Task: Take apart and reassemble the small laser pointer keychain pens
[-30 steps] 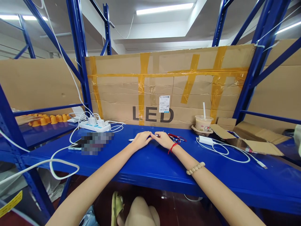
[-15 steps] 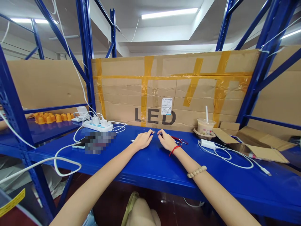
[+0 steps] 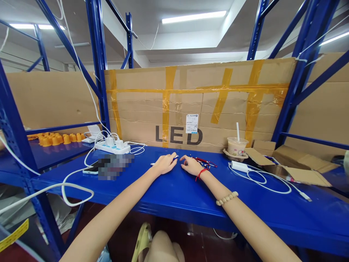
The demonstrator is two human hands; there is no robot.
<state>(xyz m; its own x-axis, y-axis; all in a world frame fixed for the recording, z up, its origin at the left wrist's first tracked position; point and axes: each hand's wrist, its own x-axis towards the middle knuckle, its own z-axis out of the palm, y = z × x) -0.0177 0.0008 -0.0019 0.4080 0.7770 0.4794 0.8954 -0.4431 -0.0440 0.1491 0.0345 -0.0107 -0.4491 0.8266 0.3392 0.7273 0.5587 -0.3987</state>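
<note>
My left hand (image 3: pixel 164 164) rests on the blue tabletop, its thumb and fingers pinched on a small shiny piece (image 3: pixel 175 157), too small to name. From under that hand a thin silvery end (image 3: pixel 152 164) sticks out on the left. Just to the right, my right hand (image 3: pixel 191 166) has curled fingers, with a tiny dark spot at the fingertips that I cannot make out. The hands are close together but apart. Beyond my right hand lies a red, slender-handled tool (image 3: pixel 208 161) among small dark bits, partly hidden by the hand.
At left are a white power strip (image 3: pixel 112 146) with plugs and a phone (image 3: pixel 92 169) beside a blurred patch. On the right stand a drink cup (image 3: pixel 236 146), a coiled white cable (image 3: pixel 261 181) and an open cardboard box (image 3: pixel 305 174). A tall cardboard panel (image 3: pixel 136 109) closes the back.
The small piece in my left hand shows at a different angle. My right hand has drawn slightly nearer to me, its fingers curled lower. The view has shifted a little.
</note>
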